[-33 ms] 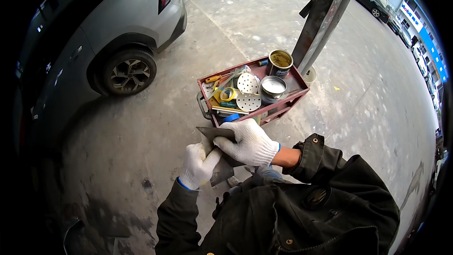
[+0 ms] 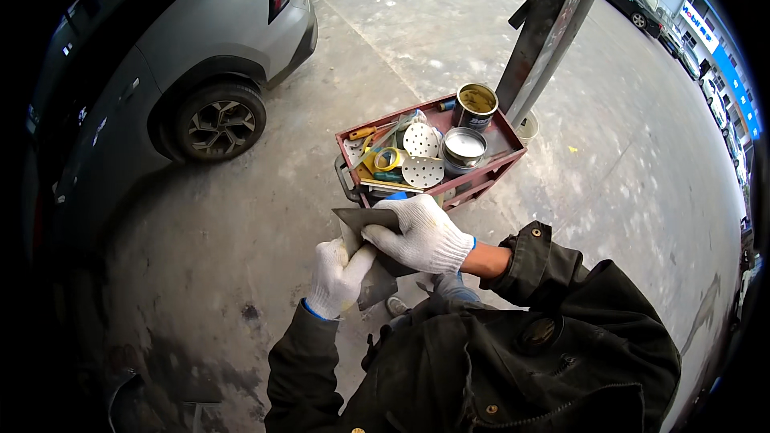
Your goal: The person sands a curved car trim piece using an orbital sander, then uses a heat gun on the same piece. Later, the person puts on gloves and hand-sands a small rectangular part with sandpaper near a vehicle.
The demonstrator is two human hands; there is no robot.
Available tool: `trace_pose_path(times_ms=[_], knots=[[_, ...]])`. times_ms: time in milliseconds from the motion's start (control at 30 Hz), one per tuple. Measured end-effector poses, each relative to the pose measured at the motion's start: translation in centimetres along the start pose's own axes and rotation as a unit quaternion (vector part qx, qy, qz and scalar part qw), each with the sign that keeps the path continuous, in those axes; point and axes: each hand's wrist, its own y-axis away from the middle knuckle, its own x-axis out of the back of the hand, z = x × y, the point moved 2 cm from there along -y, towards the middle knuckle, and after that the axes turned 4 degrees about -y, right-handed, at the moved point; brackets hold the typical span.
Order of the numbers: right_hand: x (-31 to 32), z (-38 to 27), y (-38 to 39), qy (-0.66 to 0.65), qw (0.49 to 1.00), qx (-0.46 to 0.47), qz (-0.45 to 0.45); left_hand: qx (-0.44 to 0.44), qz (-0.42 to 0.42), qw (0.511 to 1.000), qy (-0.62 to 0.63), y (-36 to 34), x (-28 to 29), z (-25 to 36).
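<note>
My left hand (image 2: pixel 332 282), in a white knitted glove, is closed on a thin grey putty scraper (image 2: pixel 375 285), its flat blade jutting out below the fingers. In the same kind of glove, my right hand (image 2: pixel 427 237) grips a second flat, dark grey putty scraper (image 2: pixel 362 218), thumb lying on its face. The two blades cross and seem to touch in front of my body; the gloves cover part of both, so their full shapes cannot be made out.
Just beyond my hands stands a red tool cart (image 2: pixel 507 152) carrying an open putty can (image 2: pixel 476 104), a second round tin (image 2: pixel 465 144), perforated sanding discs (image 2: pixel 422 171) and yellow tape (image 2: pixel 388 160). A steel post (image 2: pixel 539 40) rises behind it. Far left is a silver car (image 2: pixel 208 24).
Both hands have shifted very slightly, the right one a little upward with its scraper. More of a shoe shows below the blades. Both grips look the same.
</note>
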Motion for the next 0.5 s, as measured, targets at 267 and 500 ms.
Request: trace_pose_path(times_ms=[267, 500], knots=[[0.0, 0.1, -0.3, -0.074, 0.994, -0.009, 0.084, -0.081, 0.172, 0.979, -0.066, -0.5, -1.4, 0.7], [0.2, -0.2, 0.8, 0.001, 0.999, 0.017, 0.051, -0.124, 0.073, 0.982, -0.122, -0.5, -0.7, 1.3]])
